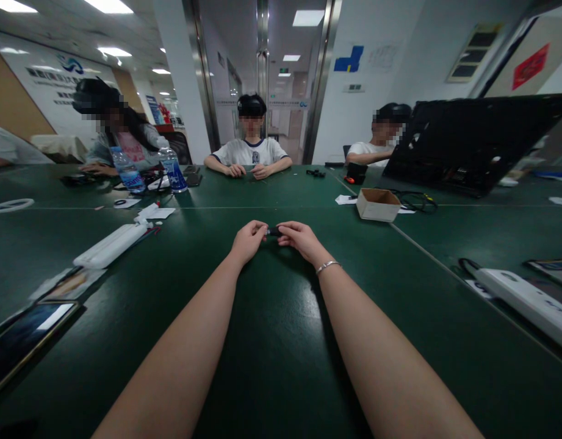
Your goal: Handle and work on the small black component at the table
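Note:
Both my hands meet over the middle of the green table point(271, 341), at a small dark object point(274, 231) that lies between their fingertips. My left hand point(250, 239) pinches its left end, where a small light or metallic part shows. The right end is between the thumb and fingers of my right hand point(299, 239), which has a silver bracelet at the wrist. Fingers hide much of the object, and it is too small to name exactly.
A small open box point(378, 205) stands beyond my right hand, near cables and a large black panel point(468, 143). White power strips point(111, 245) point(528, 299), a phone point(28, 341) and bottles point(173, 169) are on the table. Several people sit across it.

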Motion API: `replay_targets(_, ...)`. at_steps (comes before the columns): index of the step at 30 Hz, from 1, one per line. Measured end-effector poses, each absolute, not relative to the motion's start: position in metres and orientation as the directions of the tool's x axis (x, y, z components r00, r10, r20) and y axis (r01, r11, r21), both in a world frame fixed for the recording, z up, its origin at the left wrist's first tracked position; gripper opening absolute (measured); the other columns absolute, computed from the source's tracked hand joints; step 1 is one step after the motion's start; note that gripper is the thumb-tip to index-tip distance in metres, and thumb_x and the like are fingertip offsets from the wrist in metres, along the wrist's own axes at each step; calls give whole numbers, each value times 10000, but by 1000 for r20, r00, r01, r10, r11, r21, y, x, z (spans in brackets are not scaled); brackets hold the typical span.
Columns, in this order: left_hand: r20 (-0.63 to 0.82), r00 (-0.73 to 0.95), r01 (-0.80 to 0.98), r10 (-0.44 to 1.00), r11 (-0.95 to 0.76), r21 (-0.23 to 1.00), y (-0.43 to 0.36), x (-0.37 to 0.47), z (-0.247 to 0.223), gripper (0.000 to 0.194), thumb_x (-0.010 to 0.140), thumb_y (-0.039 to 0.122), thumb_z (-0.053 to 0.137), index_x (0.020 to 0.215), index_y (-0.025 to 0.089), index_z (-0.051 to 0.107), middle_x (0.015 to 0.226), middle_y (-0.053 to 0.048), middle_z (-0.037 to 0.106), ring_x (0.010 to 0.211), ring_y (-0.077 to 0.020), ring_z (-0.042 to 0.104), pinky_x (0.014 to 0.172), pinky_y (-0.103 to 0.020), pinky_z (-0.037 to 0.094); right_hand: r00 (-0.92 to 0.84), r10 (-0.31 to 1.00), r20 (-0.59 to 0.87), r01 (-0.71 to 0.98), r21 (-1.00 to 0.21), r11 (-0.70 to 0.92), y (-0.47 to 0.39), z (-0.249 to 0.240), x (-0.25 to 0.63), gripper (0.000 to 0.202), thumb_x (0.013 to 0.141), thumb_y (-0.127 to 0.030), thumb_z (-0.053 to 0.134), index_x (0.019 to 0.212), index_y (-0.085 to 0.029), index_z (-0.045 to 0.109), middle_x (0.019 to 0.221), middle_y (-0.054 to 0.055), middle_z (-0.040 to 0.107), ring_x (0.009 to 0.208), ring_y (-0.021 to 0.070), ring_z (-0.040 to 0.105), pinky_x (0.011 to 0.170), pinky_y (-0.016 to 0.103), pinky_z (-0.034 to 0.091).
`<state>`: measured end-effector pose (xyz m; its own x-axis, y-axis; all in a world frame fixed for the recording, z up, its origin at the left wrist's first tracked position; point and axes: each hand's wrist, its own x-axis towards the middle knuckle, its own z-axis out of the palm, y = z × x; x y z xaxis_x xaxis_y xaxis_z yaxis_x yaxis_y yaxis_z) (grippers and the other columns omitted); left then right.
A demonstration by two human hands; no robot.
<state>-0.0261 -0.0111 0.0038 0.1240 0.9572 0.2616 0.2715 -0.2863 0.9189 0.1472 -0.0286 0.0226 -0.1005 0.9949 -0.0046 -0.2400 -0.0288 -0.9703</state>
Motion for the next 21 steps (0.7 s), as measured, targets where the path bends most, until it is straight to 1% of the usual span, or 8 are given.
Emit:
replay_targets(10,313,100,272,944,-328,905,-12,-26,6,244,746,222,631,982,172,666,828,-26,630,741,-145,573,725,-276,456,-97,995,-8,-234,-972,-31,-28,22,148,96,852,-20,635,857,-109,669,720,39,680,516,87,630,511,159,560)
replay_targets(15,322,127,305,938,-346,888,-16,-26,10,293,700,154,633,991,161,670,888,-40,633,685,-124,544,698,-271,459,-99,995,-13,-223,-974,-35,-29,23,147,111,863,-10,611,867,-106,666,677,32,669,511,88,628,512,155,560)
replay_targets(18,335,141,304,932,-363,881,-19,-26,14,308,676,126,623,978,157,670,894,-44,634,701,-126,544,705,-267,462,-102,995,-11,-224,-974,-34,-28,23,147,110,862,-11,612,872,-106,666,662,29,664,514,92,630,516,156,561)
replay_targets(21,305,113,268,946,-324,907,-18,-25,15,289,711,160,594,992,167,663,904,-48,636,749,-142,563,660,-249,454,-97,995,-13,-224,-974,-34,-28,22,147,108,863,-12,611,872,-105,664,656,28,662,512,91,628,509,153,556)
